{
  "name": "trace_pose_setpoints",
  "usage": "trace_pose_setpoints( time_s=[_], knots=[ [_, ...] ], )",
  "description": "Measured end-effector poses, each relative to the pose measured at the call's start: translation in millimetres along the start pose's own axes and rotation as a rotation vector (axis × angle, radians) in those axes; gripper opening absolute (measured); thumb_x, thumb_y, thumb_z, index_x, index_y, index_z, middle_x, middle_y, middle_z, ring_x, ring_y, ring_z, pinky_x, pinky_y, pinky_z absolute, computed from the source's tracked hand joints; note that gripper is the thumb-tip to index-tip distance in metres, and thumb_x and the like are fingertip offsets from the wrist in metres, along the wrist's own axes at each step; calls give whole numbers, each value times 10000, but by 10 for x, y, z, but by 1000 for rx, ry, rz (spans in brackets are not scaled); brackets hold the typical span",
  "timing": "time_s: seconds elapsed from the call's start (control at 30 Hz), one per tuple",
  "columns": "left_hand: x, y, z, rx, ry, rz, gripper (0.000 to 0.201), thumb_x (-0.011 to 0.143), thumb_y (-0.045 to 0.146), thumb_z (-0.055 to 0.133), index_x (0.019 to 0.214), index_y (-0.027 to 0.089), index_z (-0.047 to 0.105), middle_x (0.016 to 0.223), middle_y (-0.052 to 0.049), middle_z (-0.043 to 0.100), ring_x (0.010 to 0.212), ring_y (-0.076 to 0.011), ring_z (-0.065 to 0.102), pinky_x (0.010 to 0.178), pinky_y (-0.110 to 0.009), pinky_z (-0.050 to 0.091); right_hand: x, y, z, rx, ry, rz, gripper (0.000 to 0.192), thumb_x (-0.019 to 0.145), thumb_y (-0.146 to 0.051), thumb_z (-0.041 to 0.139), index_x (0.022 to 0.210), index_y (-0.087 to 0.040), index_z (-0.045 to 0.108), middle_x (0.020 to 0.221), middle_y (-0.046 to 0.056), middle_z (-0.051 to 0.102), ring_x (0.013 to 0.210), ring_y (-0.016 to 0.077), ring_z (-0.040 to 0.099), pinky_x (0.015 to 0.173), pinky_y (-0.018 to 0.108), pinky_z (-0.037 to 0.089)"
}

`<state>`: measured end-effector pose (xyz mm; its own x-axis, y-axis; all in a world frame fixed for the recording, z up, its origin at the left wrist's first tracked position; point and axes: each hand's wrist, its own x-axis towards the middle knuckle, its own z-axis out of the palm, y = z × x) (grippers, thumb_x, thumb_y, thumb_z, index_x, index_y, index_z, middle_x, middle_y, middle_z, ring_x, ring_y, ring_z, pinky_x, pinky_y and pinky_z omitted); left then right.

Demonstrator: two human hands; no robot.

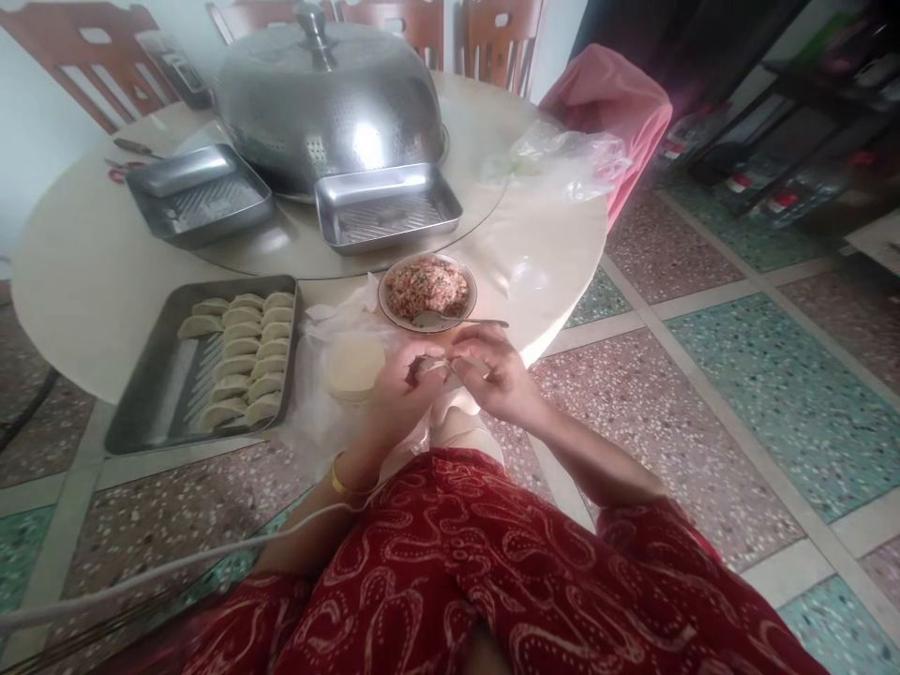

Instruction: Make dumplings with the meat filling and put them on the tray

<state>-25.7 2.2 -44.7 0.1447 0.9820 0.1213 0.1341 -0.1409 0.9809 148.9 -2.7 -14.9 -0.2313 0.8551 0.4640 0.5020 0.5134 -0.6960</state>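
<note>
head view: the left grip [408,386] and right grip [490,373] are both pinching one dumpling [431,365] at the near edge of the bench [74,272], beside the bowl of filling [382,302], right of the metal tray [155,394].

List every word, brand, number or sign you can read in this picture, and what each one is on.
No text can be read.
Container beside the domed metal lid: pale marks on a dark ground, too blurred to read.
Bottles at the upper right: red patches, too small and blurred to read.
</note>
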Motion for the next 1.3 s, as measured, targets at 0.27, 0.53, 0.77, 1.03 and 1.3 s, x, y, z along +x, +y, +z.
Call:
trace_pose_setpoints(
  time_s=[0.27, 0.53, 0.77, 1.03, 1.3],
  knots=[
    [-4, 129, 19, 33, 120, 53, 188, 774, 269, 631, 939, 197, 683, 823, 6, 693, 666, -106, 597, 657, -231, 500, -41, -9, 15, 53, -12, -87, 231, 906, -190, 558, 1063, -237, 721, 1097, 63, 687, 1067, 232, 624, 927, 477, 532],
    [9, 287, 65, -67, 190, 9, 107, 728, 253, 644, 814, 190, 643, 705, 20, 656, 636, -112, 602, 620, -226, 504, -111, 50, 92, 259, 98, 83, 261, 893, -260, 613, 1142, -298, 681, 1185, 50, 684, 1107, 221, 650, 928, 476, 568],
    [-14, 184, 86, -122, 93, -97, 120, 760, 275, 669, 849, 200, 642, 736, 4, 671, 685, -134, 638, 646, -243, 523, -167, 90, 220, -103, 282, -70, 97, 857, -251, 646, 910, -246, 727, 1058, 71, 712, 979, 247, 651, 802, 471, 582],
    [-44, 186, 118, -87, 91, -74, 120, 765, 282, 669, 849, 202, 638, 746, 15, 656, 699, -127, 621, 675, -239, 503, -205, 78, 237, -49, 273, 19, 146, 839, -239, 615, 946, -250, 714, 1088, 64, 696, 1011, 236, 647, 847, 460, 574],
    [-23, 171, 102, -54, 31, -20, 90, 775, 260, 652, 836, 196, 638, 736, 7, 655, 680, -122, 612, 652, -236, 508, -234, 94, 259, -26, 294, 7, 164, 871, -290, 590, 848, -263, 750, 1062, 75, 692, 1022, 260, 627, 916, 533, 510]
  ],
)
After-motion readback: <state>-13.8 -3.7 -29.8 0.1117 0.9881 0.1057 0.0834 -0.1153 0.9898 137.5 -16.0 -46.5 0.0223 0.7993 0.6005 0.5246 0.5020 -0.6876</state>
